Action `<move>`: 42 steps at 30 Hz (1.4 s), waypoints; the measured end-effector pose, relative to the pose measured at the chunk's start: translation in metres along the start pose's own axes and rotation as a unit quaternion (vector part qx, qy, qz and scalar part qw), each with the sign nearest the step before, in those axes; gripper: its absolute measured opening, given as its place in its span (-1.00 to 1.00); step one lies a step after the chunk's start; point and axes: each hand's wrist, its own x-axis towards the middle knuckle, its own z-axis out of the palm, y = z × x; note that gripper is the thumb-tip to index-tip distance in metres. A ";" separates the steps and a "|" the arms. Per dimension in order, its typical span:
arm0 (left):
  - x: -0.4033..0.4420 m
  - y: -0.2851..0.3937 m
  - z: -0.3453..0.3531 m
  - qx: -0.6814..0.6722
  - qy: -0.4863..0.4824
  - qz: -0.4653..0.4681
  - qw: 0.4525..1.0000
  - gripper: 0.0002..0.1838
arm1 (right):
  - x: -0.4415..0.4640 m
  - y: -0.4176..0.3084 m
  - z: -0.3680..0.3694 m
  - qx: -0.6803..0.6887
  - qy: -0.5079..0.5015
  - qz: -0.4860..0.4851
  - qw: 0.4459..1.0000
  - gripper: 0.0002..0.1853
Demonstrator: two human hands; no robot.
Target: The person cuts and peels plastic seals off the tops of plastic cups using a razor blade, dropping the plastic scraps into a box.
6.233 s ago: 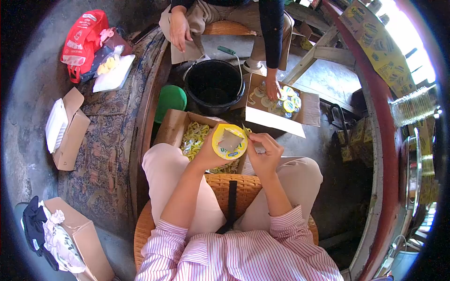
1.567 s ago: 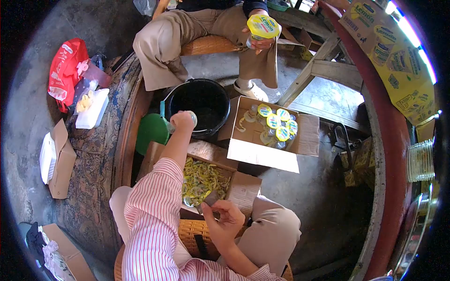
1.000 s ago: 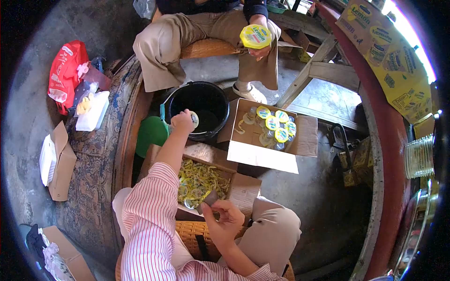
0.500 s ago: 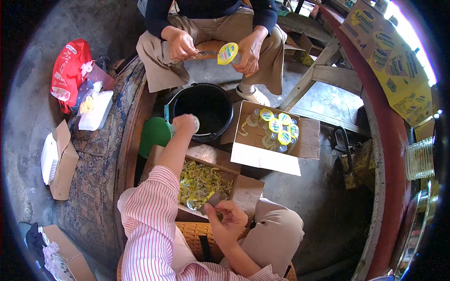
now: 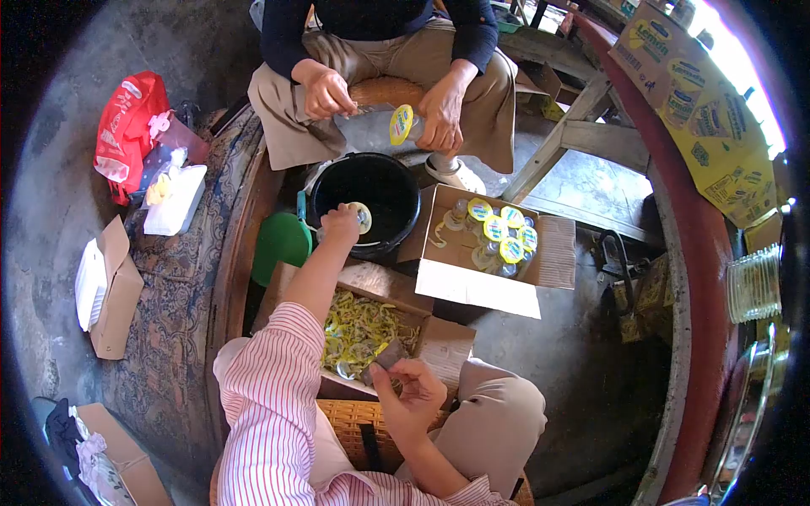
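Note:
My left hand (image 5: 340, 226) is closed on a clear plastic cup (image 5: 362, 218) over the near-left rim of the black bucket (image 5: 412, 221). My right hand (image 5: 412, 392) pinches a small flat grey-brown piece (image 5: 389, 356) between thumb and fingers, above the near edge of a cardboard box (image 5: 445, 339). Yellow and clear plastic strips (image 5: 363, 325) fill that box. Opposite me, a person's right hand (image 5: 326, 91) pinches something thin I cannot make out, and their left hand (image 5: 440, 114) holds a cup with a yellow printed lid (image 5: 402, 125).
Right of the bucket, an open carton (image 5: 479, 287) holds several yellow-lidded cups (image 5: 504, 229). A green round item (image 5: 281, 246) sits left of the bucket. A red bag (image 5: 126, 131) and white foam boxes (image 5: 175, 201) lie farther left. A wooden frame (image 5: 565, 143) stands at right.
My left hand has moved slightly right with the cup, farther over the bucket. My right hand is almost still. The other person's lidded cup has turned and shifted slightly.

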 end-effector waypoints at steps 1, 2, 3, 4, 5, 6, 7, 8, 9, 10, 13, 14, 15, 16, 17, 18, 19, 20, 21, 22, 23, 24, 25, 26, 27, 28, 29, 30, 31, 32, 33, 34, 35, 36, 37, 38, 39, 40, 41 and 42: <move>-0.002 0.003 -0.007 0.007 -0.043 -0.008 0.999 -0.63 | 0.000 -0.001 0.000 0.002 0.001 0.000 1.000 -0.80; -0.005 0.006 -0.017 0.013 -0.086 -0.016 0.996 -0.66 | 0.000 -0.002 0.000 0.004 0.001 0.000 1.000 -0.80; -0.008 0.008 -0.024 0.019 -0.130 -0.025 0.991 -0.68 | 0.000 -0.002 -0.001 0.005 0.000 0.002 1.000 -0.80; -0.007 0.008 -0.019 0.017 -0.125 -0.014 0.992 -0.67 | -0.001 -0.002 -0.003 0.006 0.002 0.001 1.000 -0.82; -0.005 0.006 -0.015 0.015 -0.117 -0.004 0.993 -0.66 | -0.001 -0.001 -0.004 0.009 0.002 -0.002 1.000 -0.84; -0.003 0.004 -0.013 0.014 -0.108 0.006 0.994 -0.66 | -0.001 0.000 -0.003 0.013 0.004 -0.005 1.000 -0.85; -0.002 0.005 -0.017 0.007 -0.100 -0.001 0.995 -0.67 | 0.000 0.000 -0.003 0.014 0.004 -0.008 1.000 -0.85; -0.005 0.007 -0.019 0.002 -0.096 -0.007 0.995 -0.69 | -0.001 0.000 -0.003 0.014 0.006 -0.009 1.000 -0.85; -0.006 0.008 -0.022 -0.004 -0.089 -0.014 0.996 -0.70 | -0.001 0.000 -0.002 0.016 0.008 -0.011 1.000 -0.85; -0.009 0.009 -0.019 -0.008 0.001 -0.012 1.000 -0.72 | 0.000 0.000 -0.002 0.018 0.007 -0.011 1.000 -0.85; -0.003 0.002 -0.018 0.016 -0.126 0.020 0.992 -0.66 | -0.001 0.000 -0.002 0.023 0.005 -0.009 1.000 -0.85; -0.004 -0.002 -0.015 0.001 -0.119 0.025 0.993 -0.64 | 0.000 -0.001 -0.002 0.023 0.004 -0.009 1.000 -0.84; -0.007 -0.005 -0.011 -0.014 -0.113 0.031 0.993 -0.61 | 0.000 -0.002 -0.002 0.023 0.004 -0.008 1.000 -0.84; -0.008 -0.008 -0.005 -0.027 -0.106 0.038 0.993 -0.59 | 0.001 -0.003 -0.001 0.024 0.005 -0.010 1.000 -0.84; -0.007 -0.008 0.001 -0.057 -0.067 0.033 0.996 -0.58 | 0.002 -0.004 0.000 0.025 0.005 -0.014 1.000 -0.83; -0.009 -0.007 0.008 -0.087 -0.031 0.028 0.995 -0.57 | 0.001 -0.006 0.000 0.025 0.006 -0.015 1.000 -0.83; -0.012 -0.008 0.008 -0.117 0.010 0.023 0.993 -0.55 | 0.001 -0.005 -0.001 0.022 0.003 -0.022 1.000 -0.82; -0.019 -0.005 0.006 -0.152 0.058 0.012 0.987 -0.51 | 0.001 -0.001 -0.001 0.019 0.000 -0.029 0.999 -0.81; -0.021 -0.004 0.009 -0.206 0.079 -0.004 0.975 -0.41 | 0.001 0.002 -0.002 0.016 -0.002 -0.035 0.999 -0.80; -0.022 -0.004 0.022 -0.305 0.133 0.011 0.943 -0.39 | 0.001 0.002 -0.003 0.019 0.004 -0.030 0.999 -0.80; -0.029 -0.006 0.025 -0.400 0.187 0.026 0.897 -0.36 | 0.003 0.000 -0.002 0.022 0.009 -0.025 0.999 -0.80; -0.034 -0.009 0.027 -0.389 0.194 0.020 0.900 -0.34 | 0.004 -0.001 -0.002 0.027 0.014 -0.019 0.999 -0.80; -0.043 -0.010 0.022 -0.376 0.202 0.014 0.904 -0.32 | 0.005 0.003 -0.003 0.031 0.015 -0.014 0.999 -0.80; -0.050 -0.013 0.016 -0.403 0.195 0.010 0.894 -0.32 | 0.006 0.009 -0.005 0.036 0.015 -0.009 0.999 -0.80; -0.054 -0.018 0.017 -0.451 0.202 0.043 0.868 -0.32 | 0.007 0.010 -0.006 0.039 0.016 -0.004 0.999 -0.80; -0.067 -0.021 0.003 -0.478 0.191 0.053 0.856 -0.31 | 0.008 0.006 -0.003 0.045 0.024 0.002 0.999 -0.82; -0.083 -0.021 -0.010 -0.506 0.177 0.061 0.842 -0.31 | 0.010 0.007 -0.004 0.035 0.019 -0.004 0.999 -0.82; -0.092 -0.024 -0.014 -0.548 0.167 0.071 0.816 -0.31 | 0.012 0.012 -0.008 0.025 0.015 -0.007 1.000 -0.82; -0.098 -0.030 -0.020 -0.587 0.157 0.081 0.790 -0.31 | 0.013 0.013 -0.009 0.019 0.011 -0.010 1.000 -0.82; -0.116 -0.032 -0.038 -0.603 0.143 0.055 0.783 -0.29 | 0.013 0.007 -0.009 0.019 0.017 -0.020 0.999 -0.83; -0.140 -0.032 -0.060 -0.594 0.186 0.060 0.780 -0.30 | 0.016 0.001 -0.008 0.021 0.024 -0.030 0.999 -0.83; -0.151 -0.040 -0.064 -0.605 0.187 0.109 0.766 -0.31 | 0.018 0.001 -0.009 0.030 0.026 -0.053 0.998 -0.84; -0.170 -0.044 -0.078 -0.618 0.187 0.155 0.748 -0.32 | 0.018 -0.004 -0.010 0.041 0.019 -0.043 0.998 -0.85; -0.193 -0.049 -0.090 -0.615 0.160 0.139 0.759 -0.35 | 0.017 -0.007 -0.012 0.029 0.018 -0.049 0.998 -0.85; -0.209 -0.052 -0.090 -0.635 0.156 0.153 0.741 -0.35 | 0.015 -0.010 -0.013 0.014 0.017 -0.057 0.998 -0.86; -0.222 -0.055 -0.089 -0.655 0.154 0.169 0.720 -0.35 | 0.013 -0.011 -0.011 0.018 0.012 -0.065 0.998 -0.86; -0.236 -0.055 -0.088 -0.676 0.151 0.184 0.697 -0.35 | 0.012 -0.009 -0.011 0.021 0.006 -0.073 0.997 -0.87; -0.257 -0.053 -0.098 -0.688 0.125 0.168 0.695 -0.36 | 0.010 -0.008 -0.011 0.023 0.001 -0.082 0.996 -0.88; -0.272 -0.051 -0.100 -0.686 0.139 0.172 0.693 -0.36 | 0.008 -0.008 -0.011 -0.003 -0.007 -0.107 0.994 -0.88; -0.283 -0.048 -0.100 -0.685 0.153 0.177 0.690 -0.36 | 0.007 -0.008 -0.011 -0.030 -0.015 -0.134 0.990 -0.89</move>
